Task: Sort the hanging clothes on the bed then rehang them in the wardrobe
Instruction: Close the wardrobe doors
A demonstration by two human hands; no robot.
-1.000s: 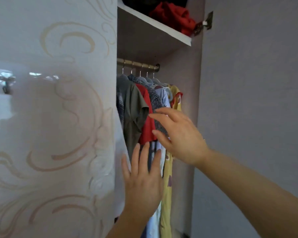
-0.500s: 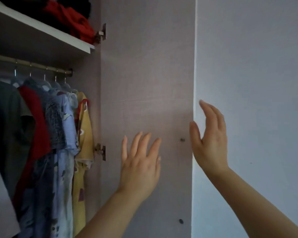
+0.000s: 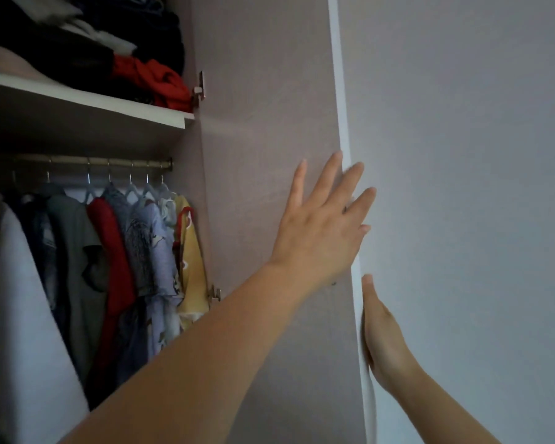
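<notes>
The wardrobe stands open. Several clothes hang on hangers from its rail [image 3: 93,161]: a white garment [image 3: 23,315], a grey-green shirt [image 3: 77,251], a red one [image 3: 113,251], blue patterned ones [image 3: 151,245] and a yellow one [image 3: 191,251] at the right end. My left hand [image 3: 321,225] lies flat with spread fingers on the inner face of the open wardrobe door [image 3: 269,155], fingertips at its white edge. My right hand [image 3: 382,331] is lower, just past that edge, thumb straight up along it; its fingers are hidden behind the door. Neither hand holds clothing.
A shelf [image 3: 109,104] above the rail carries piled dark clothes and a red garment [image 3: 154,81]. Door hinges [image 3: 199,88] sit at the wardrobe's right side. A plain wall [image 3: 462,187] fills the right of the view, close behind the door.
The view has swung right from the clothes to the door. My left hand moved from the clothes onto the door's inner face; my right hand dropped lower along the door's edge.
</notes>
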